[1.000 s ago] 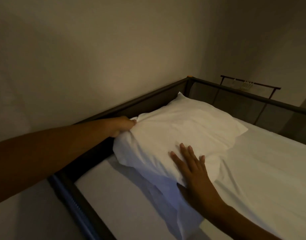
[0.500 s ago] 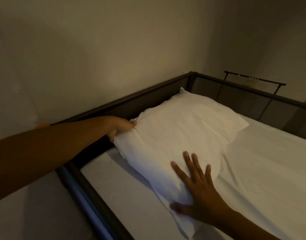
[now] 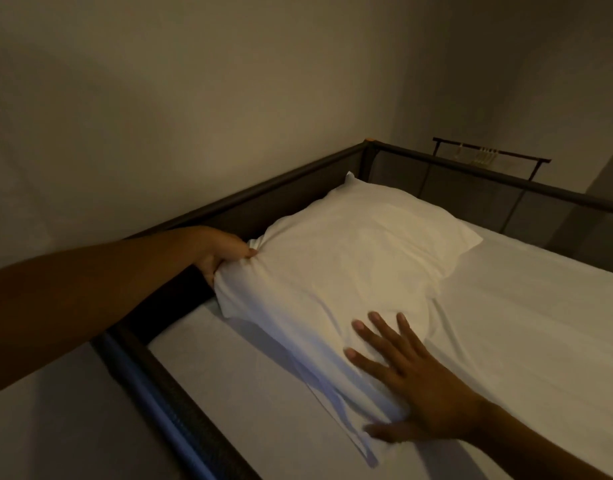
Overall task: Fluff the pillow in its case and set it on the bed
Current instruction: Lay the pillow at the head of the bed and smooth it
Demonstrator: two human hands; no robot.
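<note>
- The white-sheeted bed [image 3: 506,323] sits inside a dark metal rail [image 3: 263,197].
- The white cased pillow [image 3: 350,258] lies at the bed's far corner.
- The right hand [image 3: 412,382] presses its near end, fingers spread flat.
- The left hand [image 3: 218,249] pinches the pillow's left corner, fingers closed.

Left hand [image 3: 218,249] grips pillow [image 3: 350,265] corner; right hand [image 3: 412,382] flat on it.

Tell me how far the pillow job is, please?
Done: the plump white fabric pillow already lies in its case on the white sheeted bed, near the dark metal frame corner. In hand: the left hand pinches a pillow corner, and the right hand lies flat on the slack case end. Left: letting go, perhaps after smoothing that loose end.
</note>
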